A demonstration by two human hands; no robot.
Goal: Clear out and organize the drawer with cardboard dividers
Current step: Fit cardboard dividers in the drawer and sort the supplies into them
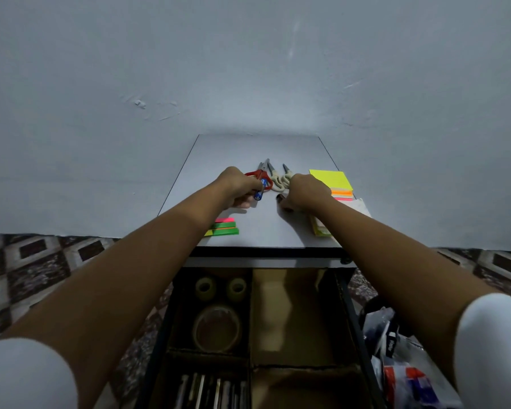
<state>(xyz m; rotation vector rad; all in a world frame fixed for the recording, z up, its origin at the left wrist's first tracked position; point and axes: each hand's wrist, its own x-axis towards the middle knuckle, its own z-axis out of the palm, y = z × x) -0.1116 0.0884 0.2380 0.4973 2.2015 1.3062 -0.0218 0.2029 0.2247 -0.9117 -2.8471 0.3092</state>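
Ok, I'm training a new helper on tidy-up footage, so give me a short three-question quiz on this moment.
1. True or false: the tape rolls lie in a compartment on the left side of the drawer.
2. What does the left hand grip? A) a stapler B) a small blue item C) a ruler
3. Fill in: the top sticky-note pad on the tabletop is ___.
Key: 1 true; 2 B; 3 yellow.
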